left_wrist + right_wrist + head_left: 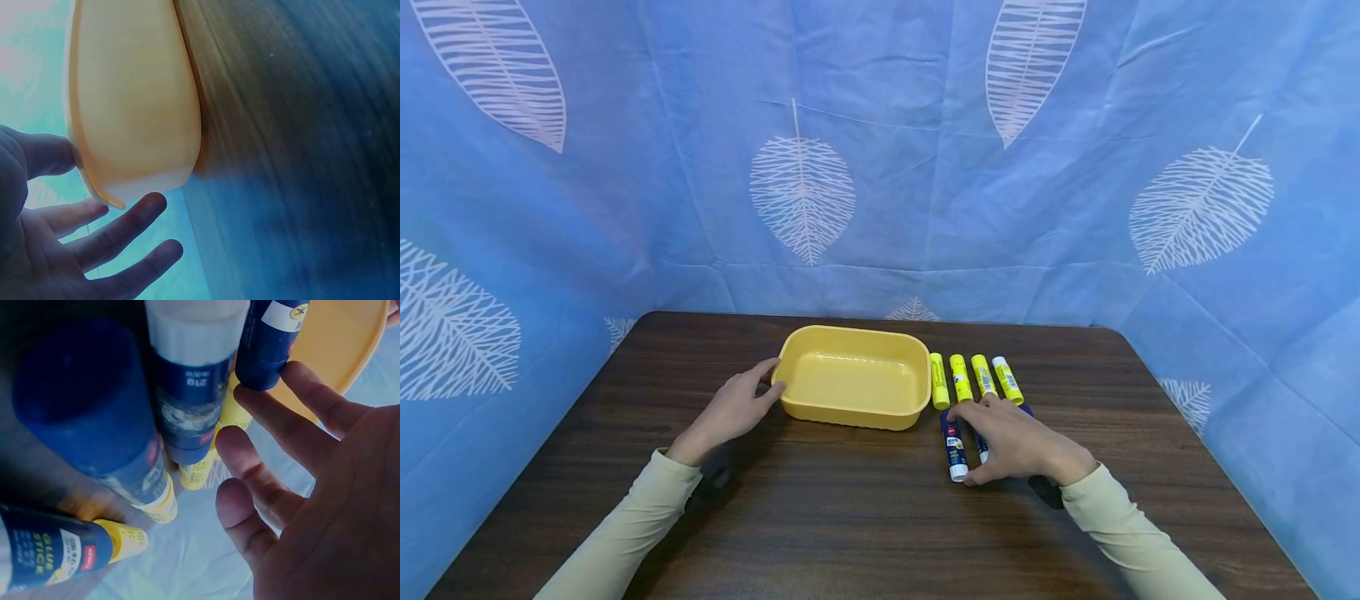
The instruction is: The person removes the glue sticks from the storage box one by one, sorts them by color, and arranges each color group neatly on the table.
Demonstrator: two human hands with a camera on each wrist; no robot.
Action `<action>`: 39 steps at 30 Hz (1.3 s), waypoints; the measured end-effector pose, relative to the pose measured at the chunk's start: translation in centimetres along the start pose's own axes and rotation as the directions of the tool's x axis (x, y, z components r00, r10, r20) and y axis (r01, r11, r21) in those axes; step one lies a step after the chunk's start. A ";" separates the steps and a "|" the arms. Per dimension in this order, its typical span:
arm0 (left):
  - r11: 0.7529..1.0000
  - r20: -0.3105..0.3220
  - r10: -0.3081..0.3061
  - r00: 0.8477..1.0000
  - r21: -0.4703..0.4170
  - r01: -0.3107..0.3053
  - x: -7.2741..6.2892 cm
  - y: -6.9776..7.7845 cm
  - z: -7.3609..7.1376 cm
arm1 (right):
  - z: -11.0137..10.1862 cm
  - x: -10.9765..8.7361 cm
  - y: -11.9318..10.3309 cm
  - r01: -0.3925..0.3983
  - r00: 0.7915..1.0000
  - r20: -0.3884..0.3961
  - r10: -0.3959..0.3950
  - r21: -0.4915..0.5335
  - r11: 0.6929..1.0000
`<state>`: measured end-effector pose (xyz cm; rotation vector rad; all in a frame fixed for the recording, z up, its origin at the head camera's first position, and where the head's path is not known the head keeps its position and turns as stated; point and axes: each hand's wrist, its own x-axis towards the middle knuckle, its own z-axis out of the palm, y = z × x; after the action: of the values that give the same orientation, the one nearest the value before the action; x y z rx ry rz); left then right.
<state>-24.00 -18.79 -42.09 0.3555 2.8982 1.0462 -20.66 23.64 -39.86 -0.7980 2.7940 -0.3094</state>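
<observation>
My left hand [737,408] holds the left end of a shallow yellow plastic basin [850,421], thumb and index finger at its rim; in the left wrist view the other fingers [134,219] stay apart from it. At the basin's right, my right hand [1018,437] spreads low over dark blue glue sticks. Its fingertips are right at the blue end of the leftmost glue stick [954,450], and the thumb lies beside the white end. Another blue glue stick [982,447] is partly hidden by this hand. More blue glue sticks [81,400] show in the right wrist view.
Several yellow glue sticks [961,379] lie in a row behind the blue ones, the leftmost close against the basin. Brown wood-grain table [850,517] extends in front. Blue cloth [880,208] with white leaf prints hangs behind and along both sides.
</observation>
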 end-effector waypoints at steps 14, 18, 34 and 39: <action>1.000 -0.007 0.013 1.000 0.012 -0.013 -0.1 0.2 -0.1 | 0.3 -0.1 -0.4 0.019 1.000 -0.006 -0.019 -0.022 1.000; 1.000 -0.010 0.011 1.000 0.017 -0.011 -0.1 0.2 -0.1 | 0.2 -0.1 -0.5 0.016 1.000 -0.009 -0.016 -0.020 1.000; 1.000 -0.009 0.002 1.000 0.029 -0.001 -0.2 0.5 -0.2 | 0.4 0.3 -0.6 -0.033 0.999 -0.007 0.033 -0.022 0.999; 0.999 -0.017 0.008 1.000 0.041 -0.007 -0.3 0.6 -0.3 | 0.5 0.3 -0.6 -0.041 0.999 -0.011 0.041 -0.027 0.999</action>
<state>-23.66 -18.58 -41.53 0.3615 2.9394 0.9977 -20.51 22.87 -40.21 -0.7456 2.8264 -0.2698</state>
